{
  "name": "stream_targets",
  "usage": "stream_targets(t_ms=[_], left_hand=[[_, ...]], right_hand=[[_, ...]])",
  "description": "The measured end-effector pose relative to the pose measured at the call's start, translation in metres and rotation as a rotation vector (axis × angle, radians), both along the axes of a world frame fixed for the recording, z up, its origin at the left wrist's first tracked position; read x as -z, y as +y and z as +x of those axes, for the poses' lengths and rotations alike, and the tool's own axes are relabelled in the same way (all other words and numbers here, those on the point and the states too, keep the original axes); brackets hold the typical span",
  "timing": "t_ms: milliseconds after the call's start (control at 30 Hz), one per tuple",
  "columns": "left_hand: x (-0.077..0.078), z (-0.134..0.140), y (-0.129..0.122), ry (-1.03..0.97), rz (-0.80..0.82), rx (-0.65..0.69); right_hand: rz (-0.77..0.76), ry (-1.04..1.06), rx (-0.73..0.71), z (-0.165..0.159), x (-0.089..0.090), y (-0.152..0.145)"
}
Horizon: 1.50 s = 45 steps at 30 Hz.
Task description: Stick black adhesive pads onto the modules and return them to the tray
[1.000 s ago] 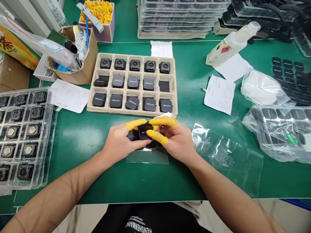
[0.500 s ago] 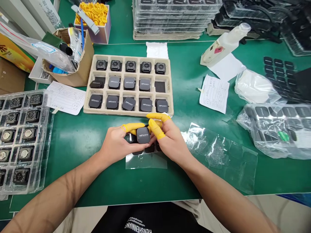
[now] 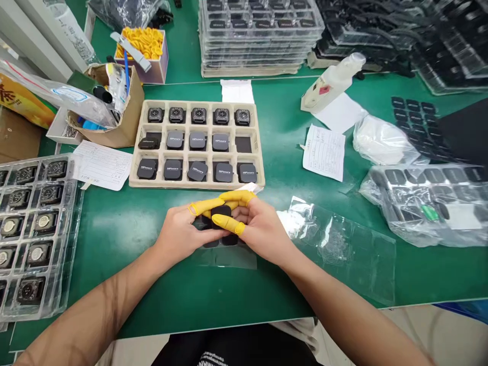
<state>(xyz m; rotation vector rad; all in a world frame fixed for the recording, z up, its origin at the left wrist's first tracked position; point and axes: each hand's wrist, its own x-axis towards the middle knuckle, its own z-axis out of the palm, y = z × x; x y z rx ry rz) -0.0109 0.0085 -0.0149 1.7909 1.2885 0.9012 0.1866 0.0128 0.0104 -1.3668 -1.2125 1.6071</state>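
Between my two hands is a black square smartwatch body point(image 3: 220, 209) without a strap. My left hand point(image 3: 178, 226) grips it from the left side, yellow finger cots on its fingers. My right hand point(image 3: 263, 229), also in yellow finger cots, closes on it from the right, with the thumb lying across its front face. The thumb hides the middle of that face. Under the hands, a clear sheet point(image 3: 229, 262) with black squares point(image 3: 230, 240) lies on the green table. Just beyond, a beige tray point(image 3: 198, 184) holds several watch bodies point(image 3: 175, 170); one compartment shows only a dark bottom.
A clear tray of watch bodies point(image 3: 74, 244) stands at left. Behind it are a cardboard box point(image 3: 133, 107) of tools and a box of yellow finger cots point(image 3: 147, 43). Stacked trays point(image 3: 251, 56), a white bottle point(image 3: 330, 84) and bagged parts point(image 3: 427, 203) lie beyond and right.
My right thumb has come down over the front of the watch, covering the HiFuture lettering seen before. Right fingers moved in closer to the left ones. The whole view shifted slightly.
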Motion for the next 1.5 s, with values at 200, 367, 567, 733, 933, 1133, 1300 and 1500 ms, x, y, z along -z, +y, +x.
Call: stream_targets(t_ms=[200, 367, 567, 733, 933, 1133, 1300, 1500], left_hand=[[-0.003, 0.002, 0.001, -0.005, -0.111, -0.015], [-0.005, 0.002, 0.001, 0.041, -0.107, 0.007], [-0.008, 0.002, 0.000, 0.032, -0.101, 0.018], [-0.011, 0.002, 0.001, 0.060, -0.092, -0.003], [-0.010, 0.003, 0.001, 0.058, -0.112, 0.015], [-0.010, 0.003, 0.002, -0.020, -0.212, -0.021], [-0.009, 0.002, 0.002, -0.092, -0.296, -0.034], [-0.008, 0.005, 0.002, -0.099, -0.283, -0.079]], right_hand=[[0.367, -0.171, 0.303, 0.027, -0.010, 0.080], [0.530, -0.738, 0.035, 0.045, -0.012, 0.174], [0.669, -1.216, 0.023, 0.040, -0.019, 0.205], [0.513, -1.257, -0.150, 0.032, -0.014, 0.228], [0.470, -0.828, -0.001, 0.045, -0.010, 0.219], [0.428, -0.261, 0.141, 0.024, -0.024, 0.114], [0.152, 0.026, 0.057, -0.015, -0.012, 0.016], [0.171, -0.117, 0.026, -0.020, 0.008, 0.003]])
